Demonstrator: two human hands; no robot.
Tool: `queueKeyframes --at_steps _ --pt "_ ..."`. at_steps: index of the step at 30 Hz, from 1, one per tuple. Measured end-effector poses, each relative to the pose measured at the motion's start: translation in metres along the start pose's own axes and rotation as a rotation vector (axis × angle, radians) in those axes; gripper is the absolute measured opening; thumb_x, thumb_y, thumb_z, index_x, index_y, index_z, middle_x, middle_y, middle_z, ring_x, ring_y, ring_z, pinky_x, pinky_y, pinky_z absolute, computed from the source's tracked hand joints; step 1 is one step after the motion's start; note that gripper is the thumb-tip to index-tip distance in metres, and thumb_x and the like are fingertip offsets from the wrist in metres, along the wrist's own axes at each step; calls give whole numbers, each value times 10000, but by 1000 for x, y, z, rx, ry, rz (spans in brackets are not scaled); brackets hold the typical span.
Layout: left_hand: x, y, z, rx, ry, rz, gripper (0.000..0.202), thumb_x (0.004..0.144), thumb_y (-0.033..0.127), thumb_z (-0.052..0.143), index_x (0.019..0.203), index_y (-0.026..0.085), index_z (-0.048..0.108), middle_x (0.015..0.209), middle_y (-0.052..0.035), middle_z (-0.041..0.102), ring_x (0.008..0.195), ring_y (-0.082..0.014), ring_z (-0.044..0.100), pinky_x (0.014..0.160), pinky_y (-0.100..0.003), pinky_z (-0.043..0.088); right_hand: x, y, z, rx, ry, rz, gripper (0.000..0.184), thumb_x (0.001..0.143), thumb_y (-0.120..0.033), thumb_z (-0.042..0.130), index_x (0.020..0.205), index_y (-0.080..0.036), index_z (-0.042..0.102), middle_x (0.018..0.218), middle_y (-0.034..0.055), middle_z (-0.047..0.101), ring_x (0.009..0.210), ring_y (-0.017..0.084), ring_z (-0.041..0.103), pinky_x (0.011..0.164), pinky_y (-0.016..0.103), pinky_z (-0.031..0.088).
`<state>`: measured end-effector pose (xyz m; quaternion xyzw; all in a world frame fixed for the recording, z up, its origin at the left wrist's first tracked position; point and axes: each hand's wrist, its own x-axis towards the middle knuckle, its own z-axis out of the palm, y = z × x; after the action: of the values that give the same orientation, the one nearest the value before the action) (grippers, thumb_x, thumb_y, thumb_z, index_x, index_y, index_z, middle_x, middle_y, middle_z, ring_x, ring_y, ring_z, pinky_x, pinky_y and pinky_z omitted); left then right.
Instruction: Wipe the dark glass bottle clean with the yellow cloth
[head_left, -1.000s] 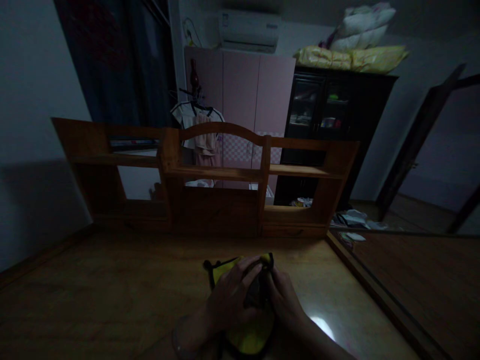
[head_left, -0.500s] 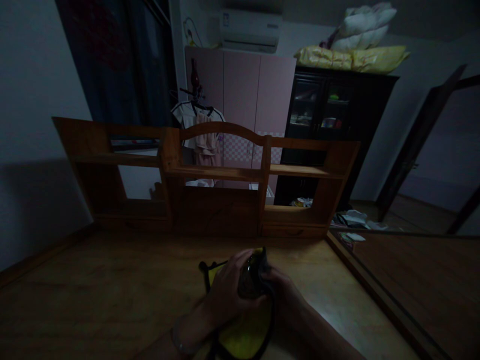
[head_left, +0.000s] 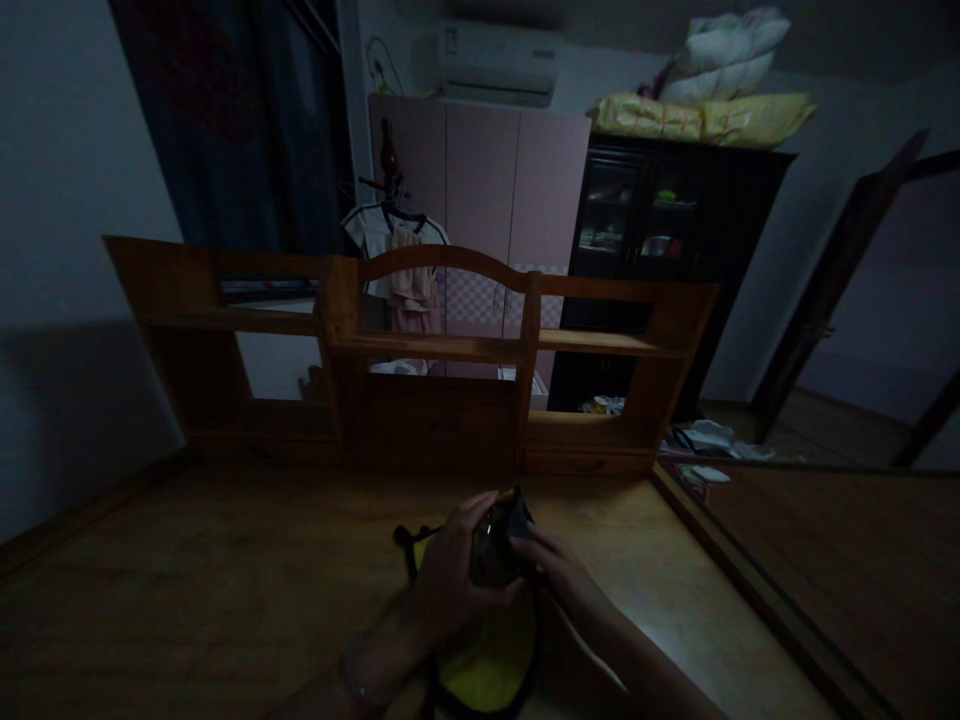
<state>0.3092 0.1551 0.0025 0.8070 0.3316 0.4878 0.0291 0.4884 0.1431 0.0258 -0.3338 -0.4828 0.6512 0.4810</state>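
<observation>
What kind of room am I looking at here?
Probably a bedroom in someone's home: clothes hang in front of a pink wardrobe, and what looks like folded bedding is piled above a dark cabinet.

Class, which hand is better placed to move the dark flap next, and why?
Probably the right hand: it touches the dark flap, while the left hand curls around the shiny object beside that flap.

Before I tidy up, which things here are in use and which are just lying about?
In use:
dark glossy object, in the left hand
grey flap, at the right hand
yellow black-edged fabric, below

Not handled:
hanging clothes
wooden shelf unit
yellow packages
air conditioner
</observation>
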Motion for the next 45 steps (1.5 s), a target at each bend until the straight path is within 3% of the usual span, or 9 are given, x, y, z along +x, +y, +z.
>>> queueKeyframes --at_steps 3,7,16,21,30,34,37,45 --pt "-1 0 1 80 -74 123 881 757 427 746 1447 184 256 1376 -161 473 1277 -301 481 1034 -455 461 2 -2 -7 -258 84 -76 268 690 -263 724 941 -172 735 929 54 747 934 283 659 879 395 476" --pt "-2 0 1 154 -136 208 860 785 428 725 1459 175 255 1377 -168 480 1282 -305 481 1047 -457 448 5 2 -14 -386 86 -145 215 680 -186 675 887 -167 730 897 49 742 898 273 662 815 365 500" --pt "2 2 -1 178 -124 201 857 784 484 713 1449 168 273 1342 -174 511 1246 -311 518 1026 -451 472 7 15 -11 -345 74 -148 172 740 -247 685 863 -135 729 852 60 749 828 255 672 730 326 514" --pt "1 1 0 171 -126 189 884 764 506 723 1448 163 279 1343 -171 512 1244 -313 519 1027 -450 472 4 13 -10 -320 101 -135 157 734 -189 649 863 -150 731 847 44 746 828 249 662 728 318 499" --pt "0 2 -1 148 -111 184 877 761 422 745 1454 184 264 1361 -159 491 1261 -298 500 1037 -429 458 6 14 -10 -297 115 -152 204 695 -147 638 883 -160 717 835 30 733 828 242 654 756 332 503" --pt "1 3 -1 170 -102 164 876 752 438 748 1447 180 281 1358 -159 499 1248 -300 512 1030 -435 463 7 13 -11 -312 131 -142 219 699 -193 693 914 -163 724 901 52 745 875 264 668 816 373 510" --pt "2 3 -1 176 -102 104 883 734 444 759 1440 178 300 1351 -155 510 1232 -304 529 1019 -436 473 6 8 -10 -351 173 -148 290 712 -313 752 958 -162 721 944 78 747 907 282 674 828 388 518" --pt "1 0 3 128 -124 -4 869 736 417 764 1439 217 293 1387 -137 484 1263 -310 503 1032 -455 460 -1 -5 -9 -396 399 -193 309 759 -439 726 903 -165 716 863 90 735 818 260 688 716 350 538"
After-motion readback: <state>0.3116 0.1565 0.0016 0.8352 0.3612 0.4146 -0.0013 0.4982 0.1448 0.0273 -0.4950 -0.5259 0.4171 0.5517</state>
